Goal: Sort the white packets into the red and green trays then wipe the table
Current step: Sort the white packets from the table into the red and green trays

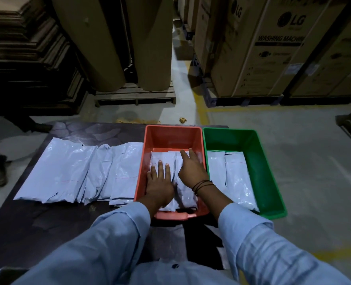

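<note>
White packets lie flat in the red tray, covering most of its floor. Both hands are on them. The left hand lies palm down with its fingers straight, pressing on the packet at the tray's left side and gripping nothing. The right hand is also flat and released, fingers extended toward the far end of the neighbouring packet. Dark cords circle the right wrist, and both arms wear light blue sleeves.

The green tray stands just beside the red one on its right, rims touching or nearly so. It holds two packets laid lengthwise against its left wall; the rest of its floor is bare.

Unsorted packets sit in an overlapping row on the dark table, left of the red tray, the nearest one touching its wall.

Beyond the table are large cardboard rolls on a wooden pallet and, to the right, cartons printed "LG" and "WASHING MACHINE".
</note>
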The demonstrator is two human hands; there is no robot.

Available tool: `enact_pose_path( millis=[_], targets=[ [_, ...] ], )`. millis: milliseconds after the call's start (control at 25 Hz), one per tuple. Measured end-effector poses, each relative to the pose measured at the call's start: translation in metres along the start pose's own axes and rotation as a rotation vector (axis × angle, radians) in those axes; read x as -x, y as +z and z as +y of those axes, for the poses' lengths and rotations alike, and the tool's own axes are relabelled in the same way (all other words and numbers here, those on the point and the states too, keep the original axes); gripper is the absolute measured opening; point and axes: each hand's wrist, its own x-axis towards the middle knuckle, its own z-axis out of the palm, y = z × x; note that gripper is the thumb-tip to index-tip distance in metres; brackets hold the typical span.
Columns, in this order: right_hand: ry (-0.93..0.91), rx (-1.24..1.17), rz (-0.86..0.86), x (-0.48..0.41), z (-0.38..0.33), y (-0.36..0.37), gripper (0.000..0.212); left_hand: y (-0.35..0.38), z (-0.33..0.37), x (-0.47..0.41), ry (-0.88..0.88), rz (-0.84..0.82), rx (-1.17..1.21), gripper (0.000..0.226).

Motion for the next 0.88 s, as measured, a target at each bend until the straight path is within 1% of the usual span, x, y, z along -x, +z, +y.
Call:
enact_pose_path(
  millis=[80,480,680,800,880],
  targets=[
    [0.002,0.008,0.001,-0.001,0.001,0.001,0.072,0.0,-0.001,-0.005,0.0,-0.056,-0.003,0.077],
    [0.029,0.031,0.029,-0.006,-0.005,0.01,0.068,-0.01,-0.007,-0.006,0.021,-0.152,0.023,0.078],
    [0.035,0.026,0.033,-0.009,-0.012,0.013,0.068,-0.011,-0.01,0.01,0.029,-0.157,0.031,0.077],
    [0.052,0.009,0.027,-0.009,-0.015,0.016,0.064,-0.009,-0.015,0.018,0.059,-0.117,0.015,0.073],
    [0.072,0.002,0.055,-0.01,-0.018,0.017,0.069,-0.008,-0.014,0.021,0.056,-0.134,0.048,0.072]
  ],
)
